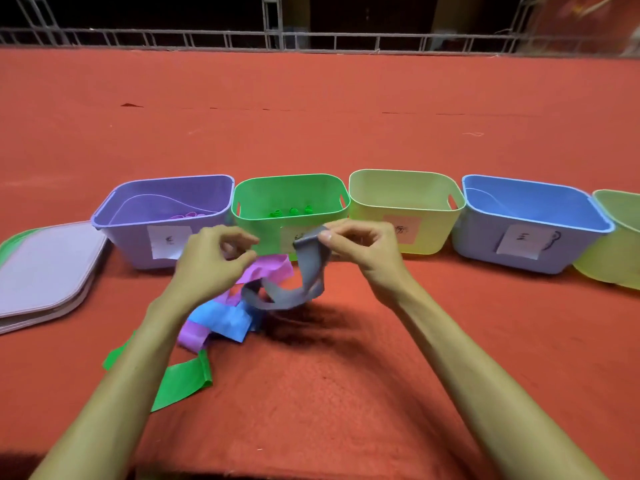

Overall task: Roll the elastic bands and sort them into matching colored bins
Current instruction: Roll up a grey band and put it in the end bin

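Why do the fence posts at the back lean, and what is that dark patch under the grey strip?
Head view: the wide-angle lens slants the railing uprights near the edges; the dark patch is the shadow of the grey band on the red cloth; the band looks slightly motion-blurred.

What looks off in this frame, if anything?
The grey band pinched by the right hand has no grey bin in view: only the purple bin, green bin, yellow bin, blue bin and a yellow-green bin cut off at right. Nothing looks spilled or damaged.
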`<state>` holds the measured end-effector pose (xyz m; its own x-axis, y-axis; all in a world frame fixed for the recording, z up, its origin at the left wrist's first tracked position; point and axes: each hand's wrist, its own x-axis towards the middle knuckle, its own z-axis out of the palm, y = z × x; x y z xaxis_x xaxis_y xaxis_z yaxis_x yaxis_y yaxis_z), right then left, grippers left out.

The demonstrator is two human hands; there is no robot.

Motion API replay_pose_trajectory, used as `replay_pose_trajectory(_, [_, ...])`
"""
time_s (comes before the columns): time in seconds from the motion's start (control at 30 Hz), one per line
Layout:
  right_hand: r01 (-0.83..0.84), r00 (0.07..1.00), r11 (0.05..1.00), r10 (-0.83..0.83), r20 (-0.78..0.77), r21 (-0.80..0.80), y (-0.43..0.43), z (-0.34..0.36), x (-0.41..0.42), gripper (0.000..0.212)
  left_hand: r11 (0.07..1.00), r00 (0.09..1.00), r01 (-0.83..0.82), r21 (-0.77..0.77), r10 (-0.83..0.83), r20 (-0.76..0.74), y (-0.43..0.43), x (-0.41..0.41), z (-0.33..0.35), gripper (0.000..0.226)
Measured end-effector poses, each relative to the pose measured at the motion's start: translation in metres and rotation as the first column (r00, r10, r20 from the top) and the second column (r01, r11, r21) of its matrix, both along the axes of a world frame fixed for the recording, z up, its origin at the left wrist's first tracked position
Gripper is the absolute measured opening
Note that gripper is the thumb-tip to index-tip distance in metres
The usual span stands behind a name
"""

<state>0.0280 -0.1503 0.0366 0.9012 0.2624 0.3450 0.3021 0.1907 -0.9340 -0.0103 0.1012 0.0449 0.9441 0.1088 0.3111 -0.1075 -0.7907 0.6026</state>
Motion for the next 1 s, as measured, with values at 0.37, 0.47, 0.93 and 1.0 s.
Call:
replay_pose_trajectory(0.37, [0.230, 0.959, 0.971, -0.215, 0.186, -0.061, -0.084, 0.040, -0.014, 0.008, 0.558, 0.827, 0.537, -0.633, -0.496, 0.264, -0.152, 0.009, 0.016, 0.024])
replay_pose_trajectory(0.47, [0.242, 0.961, 0.970, -0.235, 0.148, -0.035, -0.104, 0.039, -0.016, 0.006, 0.541, 0.824, 0.531, -0.652, -0.509, 0.249, -0.169, 0.015, 0.012, 0.025])
replay_pose_trajectory(0.93, [0.334, 0.907, 0.896, -0.220, -0.360, 0.293, -0.154, 0.049, 0.007, 0.005, 0.568, 0.775, 0.318, -0.759, -0.617, -0.136, -0.204, -0.031, -0.089, 0.038])
replay_pose_trajectory(1.0, [0.321, 0.899, 0.891, -0.180, -0.399, 0.321, -0.157, 0.045, 0.018, 0.007, 0.589, 0.780, 0.272, -0.761, -0.598, -0.184, -0.204, -0.045, -0.097, 0.031])
